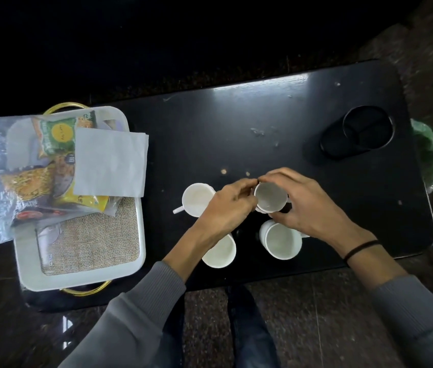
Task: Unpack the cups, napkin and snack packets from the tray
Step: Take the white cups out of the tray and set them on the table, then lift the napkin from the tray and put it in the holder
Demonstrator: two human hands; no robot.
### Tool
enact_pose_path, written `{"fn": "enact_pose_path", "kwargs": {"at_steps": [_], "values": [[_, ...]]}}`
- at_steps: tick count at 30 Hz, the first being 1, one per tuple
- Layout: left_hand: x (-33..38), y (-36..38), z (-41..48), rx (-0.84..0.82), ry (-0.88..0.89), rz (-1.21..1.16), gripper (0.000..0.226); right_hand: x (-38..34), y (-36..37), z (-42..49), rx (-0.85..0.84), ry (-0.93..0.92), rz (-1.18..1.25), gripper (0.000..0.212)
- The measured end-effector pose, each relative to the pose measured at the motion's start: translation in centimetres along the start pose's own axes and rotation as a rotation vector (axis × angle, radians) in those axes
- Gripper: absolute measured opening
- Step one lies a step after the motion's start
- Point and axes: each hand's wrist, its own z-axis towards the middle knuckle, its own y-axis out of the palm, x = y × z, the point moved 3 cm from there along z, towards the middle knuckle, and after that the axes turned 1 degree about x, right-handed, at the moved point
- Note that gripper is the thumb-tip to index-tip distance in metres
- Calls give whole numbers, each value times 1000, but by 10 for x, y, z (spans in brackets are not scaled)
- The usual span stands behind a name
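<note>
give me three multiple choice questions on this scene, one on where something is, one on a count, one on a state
1. Where does the white napkin lie?
A. On the snack packets in the tray
B. Under the cups on the table
C. On the floor

2. How many white cups show on the black table?
A. Two
B. Four
C. Six

3. What is the state of the cup between the two hands?
A. Lying on its side, untouched
B. Upright and empty, held by both hands
C. Full of tea

Answers:
1. A, the napkin rests across the snack packets in the white tray, its corner past the rim.
2. B, one at the far left, one under the left wrist, one at the near right, one held.
3. B, the left hand and right hand pinch its rim, and its white inside is bare.
</note>
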Motion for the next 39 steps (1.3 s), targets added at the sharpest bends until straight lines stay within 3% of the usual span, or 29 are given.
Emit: {"fn": "enact_pose_path", "kwargs": {"at_steps": [11,17,27,36,39], "values": [[-5,5,3,31,7,29,52,4,10,1,-14,14,-58,69],[-4,7,-2,56,54,13,48,-8,3,0,-43,59,-155,83],[11,-36,-32,206,237,13,47,-74,-15,22,32,7,-113,53],[-18,-149,-54,486,268,-26,40,-169,23,92,-22,-146,-67,34],[-35,-184,-53,598,227,71,40,-191,45,122,-56,-194,-108,35]]}}
